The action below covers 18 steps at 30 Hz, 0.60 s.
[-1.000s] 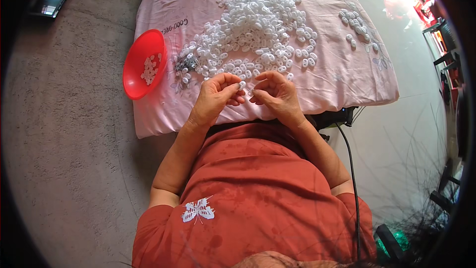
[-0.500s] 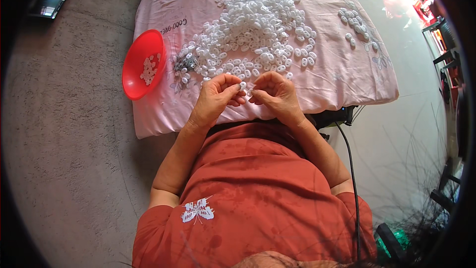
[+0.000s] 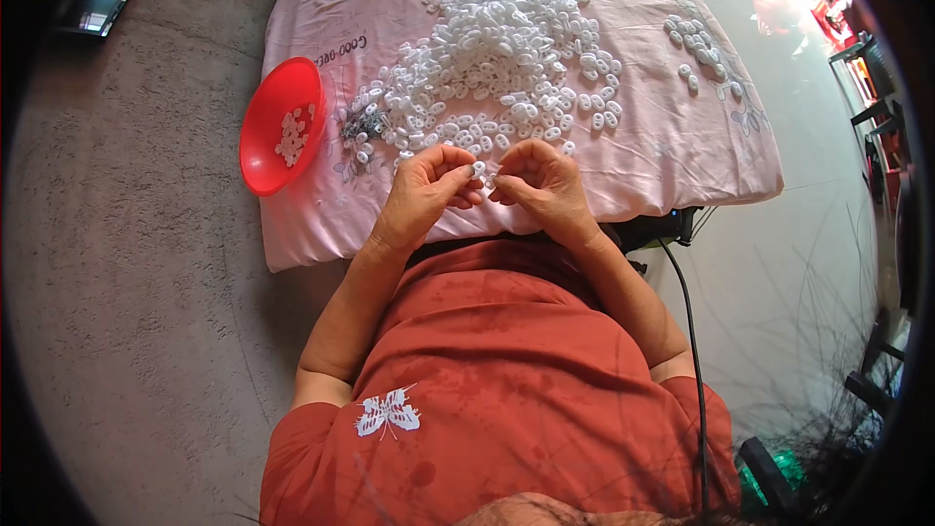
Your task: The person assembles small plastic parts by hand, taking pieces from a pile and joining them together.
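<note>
Left hand (image 3: 429, 185) pinches one white piece (image 3: 478, 169) at the near edge of the pink cloth (image 3: 672, 156), right hand (image 3: 545, 185) curled beside it (grip, if any, cannot be determined), with only a small batch (image 3: 291, 141) in the red bowl (image 3: 258, 127) against a large loose heap (image 3: 502, 39).

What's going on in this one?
A person's left hand has a small white piece in its grip. The right hand is close beside it, fingers curled; whether it holds anything is hard to tell. A large heap of similar pieces lies on the pink cloth beyond, and a red bowl at the left contains some small whitish pieces.
</note>
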Available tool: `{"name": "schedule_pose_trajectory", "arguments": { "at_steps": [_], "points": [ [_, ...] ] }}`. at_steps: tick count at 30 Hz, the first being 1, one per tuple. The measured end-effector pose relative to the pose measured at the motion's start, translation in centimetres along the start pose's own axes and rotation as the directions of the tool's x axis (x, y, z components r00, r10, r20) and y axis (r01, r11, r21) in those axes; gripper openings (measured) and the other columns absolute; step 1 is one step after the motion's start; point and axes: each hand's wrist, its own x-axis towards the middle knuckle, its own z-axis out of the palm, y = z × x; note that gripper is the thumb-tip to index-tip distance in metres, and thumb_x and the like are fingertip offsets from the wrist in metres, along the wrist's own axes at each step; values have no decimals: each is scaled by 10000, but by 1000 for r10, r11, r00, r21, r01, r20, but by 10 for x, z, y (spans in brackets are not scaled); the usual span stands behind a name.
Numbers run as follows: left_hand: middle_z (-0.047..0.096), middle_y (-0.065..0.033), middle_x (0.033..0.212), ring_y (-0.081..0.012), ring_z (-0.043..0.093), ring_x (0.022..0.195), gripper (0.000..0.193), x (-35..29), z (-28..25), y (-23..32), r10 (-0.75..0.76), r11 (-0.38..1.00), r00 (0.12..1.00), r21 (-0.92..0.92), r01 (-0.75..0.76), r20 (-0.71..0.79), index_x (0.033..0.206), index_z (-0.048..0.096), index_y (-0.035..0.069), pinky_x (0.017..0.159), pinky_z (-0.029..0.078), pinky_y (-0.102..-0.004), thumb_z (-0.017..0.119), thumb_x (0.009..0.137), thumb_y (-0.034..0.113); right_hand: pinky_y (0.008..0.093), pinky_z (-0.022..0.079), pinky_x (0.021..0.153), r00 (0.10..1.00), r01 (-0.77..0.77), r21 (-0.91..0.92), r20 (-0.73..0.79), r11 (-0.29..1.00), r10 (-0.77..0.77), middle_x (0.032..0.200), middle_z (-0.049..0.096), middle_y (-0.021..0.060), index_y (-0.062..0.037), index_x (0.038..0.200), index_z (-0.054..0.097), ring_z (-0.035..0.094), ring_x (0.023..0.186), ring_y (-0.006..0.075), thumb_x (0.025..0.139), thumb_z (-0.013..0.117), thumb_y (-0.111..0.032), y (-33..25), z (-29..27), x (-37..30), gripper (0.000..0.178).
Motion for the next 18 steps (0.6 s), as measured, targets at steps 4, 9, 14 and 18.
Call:
{"name": "schedule_pose_trajectory", "arguments": {
  "at_steps": [4,9,14,18],
  "points": [
    [668,-77,870,-125,657,740,165,-1,2,2,22,998,1000,52,-22,1,1072,595,-1,649,543,-233,570,953,110,240,553,683,1000,4,2,-5,1000,-4,860,651,69,11,985,553,667,763,131,847,645,22,2,-1,0,166],
    [665,-67,870,-111,654,749,155,-1,3,1,61,992,998,113,-59,-11,1066,595,-2,658,543,-226,567,953,100,242,555,683,1000,-5,-19,1,1000,5,860,651,65,11,984,554,670,764,130,847,651,17,0,0,1,168],
    [659,-55,866,-98,646,751,140,-1,6,0,98,981,995,172,-93,-18,1059,594,-6,662,542,-218,566,951,79,242,557,683,1000,-5,-8,0,1000,5,859,652,64,12,983,556,674,764,133,849,651,16,0,0,1,163],
    [656,-50,872,-96,642,760,136,-2,8,2,103,978,995,183,-99,-15,1054,594,-10,671,542,-219,563,952,73,241,557,683,1000,1,1,3,1000,-1,860,654,65,13,985,558,674,765,134,853,649,15,1,-1,1,161]
  ]
}}
